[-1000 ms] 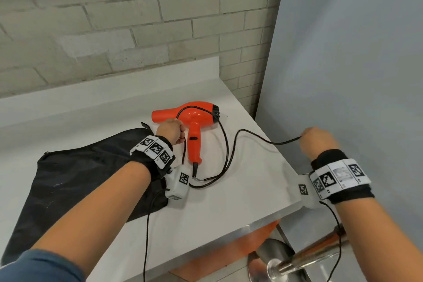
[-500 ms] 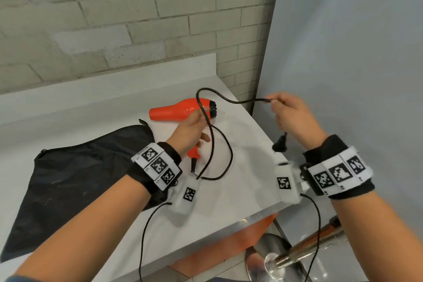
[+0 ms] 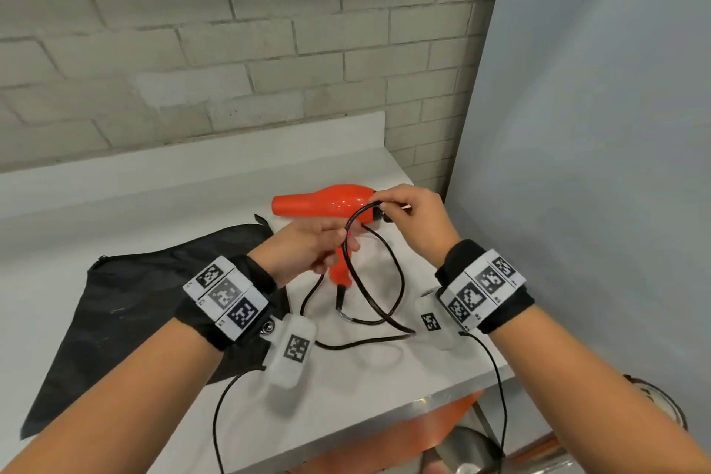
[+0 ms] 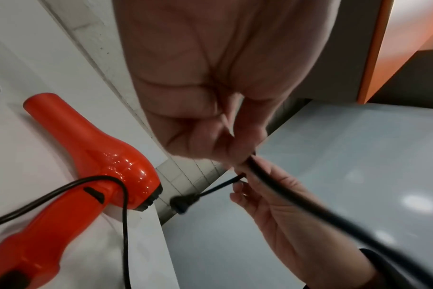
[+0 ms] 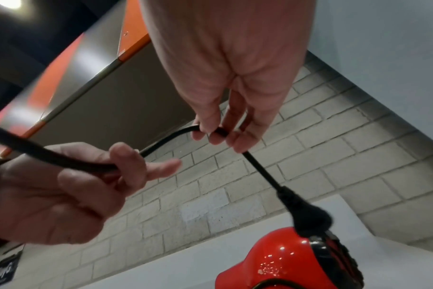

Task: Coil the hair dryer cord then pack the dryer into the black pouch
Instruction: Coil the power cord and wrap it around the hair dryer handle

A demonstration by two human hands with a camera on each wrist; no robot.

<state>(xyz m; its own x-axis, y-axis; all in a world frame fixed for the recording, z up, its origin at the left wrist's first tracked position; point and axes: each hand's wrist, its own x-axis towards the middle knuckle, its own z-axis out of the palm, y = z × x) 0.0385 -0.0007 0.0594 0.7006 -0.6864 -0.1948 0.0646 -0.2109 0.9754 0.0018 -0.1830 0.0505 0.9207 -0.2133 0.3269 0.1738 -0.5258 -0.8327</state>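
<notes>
Pale painted brick backs a white bench (image 3: 215, 389) whose right end meets a grey partition, and on it the glossy orange-red plastic hair dryer (image 3: 331, 200) lies on its side with its nozzle pointing left, just beyond the flat black fabric pouch (image 3: 127, 304) spread at the near left. Half a second ago the right hand (image 3: 413, 217) held the thin black power cord (image 3: 379, 304) out to the right with the plug dangling below it; now that hand has swung in over the rear of the dryer and sits close to the left hand (image 3: 304, 248), so the slack has closed into a loop hanging between them. The left hand's grip is clenched round gathered cord just above the dryer's handle, while the right pinches the cord a little short of the black moulded plug (image 5: 307, 213) (which hangs against the dryer's black rear grille in the right wrist view). I judge this to be the last turn of the coil being handed across: most of the cord lies in loose curves on the bench near the handle, the plug end is nearly in, and the pouch lies untouched, its opening not visible.
</notes>
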